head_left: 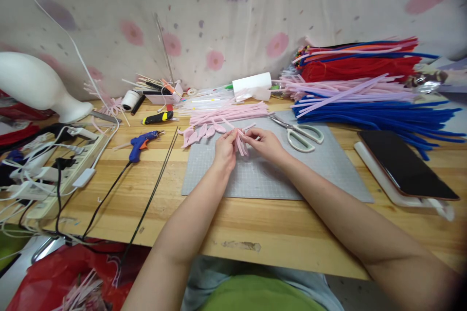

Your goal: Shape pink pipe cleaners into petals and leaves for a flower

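Note:
Over the grey cutting mat (277, 175), both hands meet on a few light pink pipe cleaners (241, 146). My left hand (226, 148) is closed round them, with ends sticking out above and below the fingers. The fingertips of my right hand (264, 143) pinch the same pink strands from the other side. Just left of my hands lie several pink petal-like shapes (200, 133) made of pipe cleaner. Behind them is a bundle of straight pink pipe cleaners (229, 112). Scissors with pale green handles (301, 137) rest on the mat to the right.
A blue glue gun (142, 145), a yellow-black cutter (157, 117) and thin dark rods (156, 182) lie left. Beyond them are a wired power strip (65, 175) and a white foam head (36, 82). Blue pipe cleaners (372, 119) and a phone (406, 163) occupy the right.

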`<state>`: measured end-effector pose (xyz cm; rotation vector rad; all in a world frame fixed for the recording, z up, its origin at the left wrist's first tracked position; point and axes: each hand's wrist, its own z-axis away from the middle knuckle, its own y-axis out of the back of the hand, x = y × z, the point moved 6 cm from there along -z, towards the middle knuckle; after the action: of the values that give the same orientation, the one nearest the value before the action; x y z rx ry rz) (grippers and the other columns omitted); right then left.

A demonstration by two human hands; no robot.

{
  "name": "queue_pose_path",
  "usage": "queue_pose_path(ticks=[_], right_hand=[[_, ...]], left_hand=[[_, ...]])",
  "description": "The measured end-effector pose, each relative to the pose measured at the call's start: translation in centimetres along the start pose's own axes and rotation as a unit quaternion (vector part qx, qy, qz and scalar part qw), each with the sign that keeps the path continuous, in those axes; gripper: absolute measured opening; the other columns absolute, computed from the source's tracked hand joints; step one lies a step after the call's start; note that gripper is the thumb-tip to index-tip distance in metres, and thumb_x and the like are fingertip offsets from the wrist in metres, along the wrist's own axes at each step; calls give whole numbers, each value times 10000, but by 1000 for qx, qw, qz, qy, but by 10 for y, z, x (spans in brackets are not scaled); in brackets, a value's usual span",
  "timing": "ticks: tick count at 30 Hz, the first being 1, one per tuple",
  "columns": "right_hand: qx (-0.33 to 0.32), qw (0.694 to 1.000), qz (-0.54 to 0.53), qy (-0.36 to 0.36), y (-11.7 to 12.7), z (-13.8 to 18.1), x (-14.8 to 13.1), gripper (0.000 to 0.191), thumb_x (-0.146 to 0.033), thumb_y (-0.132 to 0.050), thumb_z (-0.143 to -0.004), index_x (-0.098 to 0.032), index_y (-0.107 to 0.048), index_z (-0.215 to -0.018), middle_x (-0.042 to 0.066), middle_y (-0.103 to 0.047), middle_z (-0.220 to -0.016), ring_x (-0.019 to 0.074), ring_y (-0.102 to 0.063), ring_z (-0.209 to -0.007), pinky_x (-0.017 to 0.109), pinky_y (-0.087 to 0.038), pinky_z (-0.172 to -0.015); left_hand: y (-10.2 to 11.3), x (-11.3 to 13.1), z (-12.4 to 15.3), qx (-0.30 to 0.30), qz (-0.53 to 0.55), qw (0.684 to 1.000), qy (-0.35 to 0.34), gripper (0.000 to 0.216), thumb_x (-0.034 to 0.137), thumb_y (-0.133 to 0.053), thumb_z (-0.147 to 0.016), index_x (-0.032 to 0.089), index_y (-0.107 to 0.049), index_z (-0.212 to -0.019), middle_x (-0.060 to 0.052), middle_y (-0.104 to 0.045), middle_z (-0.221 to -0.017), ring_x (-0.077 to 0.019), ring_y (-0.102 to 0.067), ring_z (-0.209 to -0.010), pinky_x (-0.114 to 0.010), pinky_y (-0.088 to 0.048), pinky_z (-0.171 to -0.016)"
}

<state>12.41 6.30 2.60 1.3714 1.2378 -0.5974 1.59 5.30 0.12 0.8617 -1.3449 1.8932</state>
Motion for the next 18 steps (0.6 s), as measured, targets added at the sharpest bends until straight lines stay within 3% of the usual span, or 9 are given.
queue_pose_path(ticks=[3, 6, 10, 18], right_hand=[[-18, 997, -64, -24, -2, -1, 5, 268, -424, -556, -716, -170, -612, -652, 4, -593, -666, 117, -506, -642, 247, -390, -621], [-44, 985, -139, -96, -6, 0, 12, 301, -465, -597, -659, -166, -628, -639, -4, -557, -586, 105, -484, -567, 238, -389, -537], [-69, 962, -206, -166, -12, 5, 14, 316, -465, -675, -569, -158, -652, -638, 15, -593, -595, 111, -523, -570, 248, -424, -545], [-52, 969, -183, -157, -11, 6, 8, 283, -427, -689, -540, -155, -624, -587, 1, -573, -532, 95, -486, -504, 230, -366, -481]], left_hand=[[-3, 1, 1, -16, 16, 1000, 3, 84, 201, -624, -660, 119, -603, -666, 1, -624, -620, -72, -569, -573, -198, -429, -594], [-5, 1, 2, -26, 21, 999, 0, 104, 220, -623, -669, 126, -590, -699, -10, -643, -651, -92, -588, -585, -216, -443, -583], [-7, -1, 4, -18, 13, 1000, -22, 133, 256, -613, -697, 146, -546, -728, -25, -664, -681, -123, -629, -668, -236, -466, -627], [-10, 0, 3, -32, 43, 996, -65, 146, 253, -632, -691, 151, -535, -731, -18, -675, -748, -133, -644, -779, -249, -472, -708]])
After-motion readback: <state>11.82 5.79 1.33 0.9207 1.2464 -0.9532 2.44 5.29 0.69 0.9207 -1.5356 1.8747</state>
